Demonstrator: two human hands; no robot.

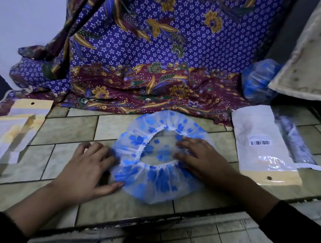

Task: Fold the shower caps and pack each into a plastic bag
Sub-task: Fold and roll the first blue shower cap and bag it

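Shower cap (158, 182) looked light, floppy, slippery; our left hand (86, 171) and right hand (200, 158) pressed it, fingers (187, 142) spread flat. We reckoned we'd grab the elastic rim (164, 165) between them.

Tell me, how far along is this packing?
Nothing clearly finished: the bags at left are too blurred to judge. In hand: left hand and right hand press the blue-flowered shower cap flat on the tiles, unfolded. Left: folding it, slipping it into a bag from the right pile, then the sack of caps behind.
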